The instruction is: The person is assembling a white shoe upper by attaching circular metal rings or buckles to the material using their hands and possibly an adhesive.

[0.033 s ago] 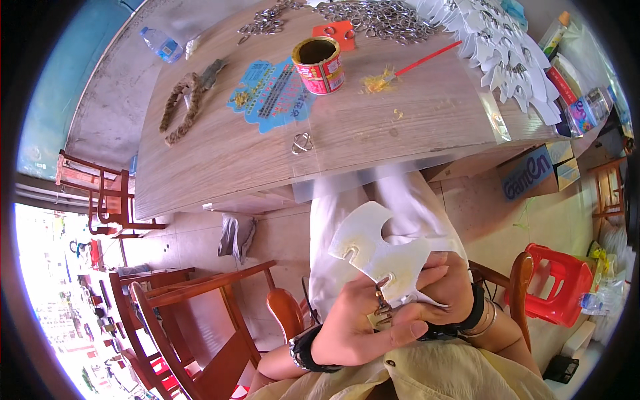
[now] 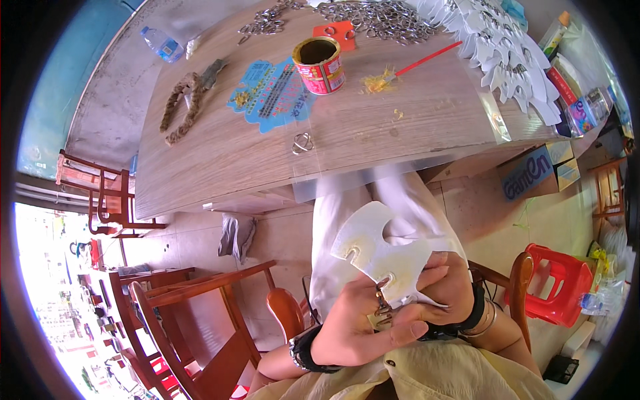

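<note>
Above my lap, both hands are closed around a flat white cut-out piece (image 2: pixel 383 240) with curved notches and yellowish stains beside them. My right hand (image 2: pixel 450 290) grips its right edge, two fingers lying over the front. My left hand (image 2: pixel 363 327) is closed at the lower edge, its thumb stretched toward the right hand. Between its thumb and fingers sits a small bronze-coloured metal clasp (image 2: pixel 382 308), touching the lower notch; its far part is hidden. On the table, pliers (image 2: pixel 190 103) with brown wrapped handles lie at the left.
The wooden table (image 2: pixel 233 160) carries a red tin (image 2: pixel 320 77), a blue sheet (image 2: pixel 277 100), loose rings (image 2: pixel 303 143) and a red stick (image 2: pixel 427 60) beside yellow bits. Metal rings (image 2: pixel 380 20) and white pieces (image 2: pixel 500 53) are heaped behind. A red stool (image 2: pixel 553 283) and chairs (image 2: pixel 207 313) flank me.
The top of the white piece has shifted very slightly to the right. Both hands keep the same hold, and the table is unchanged.
</note>
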Tool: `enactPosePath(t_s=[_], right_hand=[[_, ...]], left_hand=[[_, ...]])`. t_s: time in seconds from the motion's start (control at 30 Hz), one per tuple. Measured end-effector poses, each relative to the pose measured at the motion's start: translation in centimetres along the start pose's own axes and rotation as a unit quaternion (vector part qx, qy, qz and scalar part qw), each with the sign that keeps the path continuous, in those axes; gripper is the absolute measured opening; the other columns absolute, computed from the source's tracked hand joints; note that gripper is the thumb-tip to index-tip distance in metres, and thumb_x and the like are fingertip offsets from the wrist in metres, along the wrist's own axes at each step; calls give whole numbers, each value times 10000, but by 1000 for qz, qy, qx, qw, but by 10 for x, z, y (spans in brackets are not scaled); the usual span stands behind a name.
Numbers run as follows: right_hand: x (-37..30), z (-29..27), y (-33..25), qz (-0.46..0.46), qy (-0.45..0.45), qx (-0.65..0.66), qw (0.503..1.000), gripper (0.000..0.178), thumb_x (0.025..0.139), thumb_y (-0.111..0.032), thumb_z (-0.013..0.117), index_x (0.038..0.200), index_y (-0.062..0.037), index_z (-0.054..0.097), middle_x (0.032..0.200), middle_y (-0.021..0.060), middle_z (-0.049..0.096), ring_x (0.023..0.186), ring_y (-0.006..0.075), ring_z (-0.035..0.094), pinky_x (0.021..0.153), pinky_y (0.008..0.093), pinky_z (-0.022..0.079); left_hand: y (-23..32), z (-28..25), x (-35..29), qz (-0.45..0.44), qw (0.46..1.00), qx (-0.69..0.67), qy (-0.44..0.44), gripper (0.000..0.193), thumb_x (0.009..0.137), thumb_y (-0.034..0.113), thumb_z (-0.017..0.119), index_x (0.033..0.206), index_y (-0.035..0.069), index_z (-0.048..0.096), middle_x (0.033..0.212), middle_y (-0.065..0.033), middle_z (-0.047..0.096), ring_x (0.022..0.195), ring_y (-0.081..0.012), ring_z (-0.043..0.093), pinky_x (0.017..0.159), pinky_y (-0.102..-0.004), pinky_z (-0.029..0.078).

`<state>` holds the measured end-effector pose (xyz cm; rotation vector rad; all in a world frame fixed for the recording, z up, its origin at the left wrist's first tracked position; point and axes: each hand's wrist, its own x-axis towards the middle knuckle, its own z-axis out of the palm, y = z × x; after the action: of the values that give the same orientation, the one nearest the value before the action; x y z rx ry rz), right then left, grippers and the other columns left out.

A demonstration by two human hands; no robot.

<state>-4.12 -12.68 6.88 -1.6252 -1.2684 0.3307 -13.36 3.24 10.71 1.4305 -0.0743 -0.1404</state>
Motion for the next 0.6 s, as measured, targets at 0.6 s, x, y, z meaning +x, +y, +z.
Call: enactPosePath(t_s=[0.6], right_hand=[[-1, -9, 1, 138, 236, 245, 930, 550, 865, -499, 568, 826, 39, 674, 802, 153, 661, 704, 228, 620, 662, 300, 450]], left_hand=[[-3, -20, -2, 76, 986, 134, 64, 188, 905, 81, 562, 1030, -29, 650, 1063, -124, 665, 1028, -246, 609, 906, -365, 449]])
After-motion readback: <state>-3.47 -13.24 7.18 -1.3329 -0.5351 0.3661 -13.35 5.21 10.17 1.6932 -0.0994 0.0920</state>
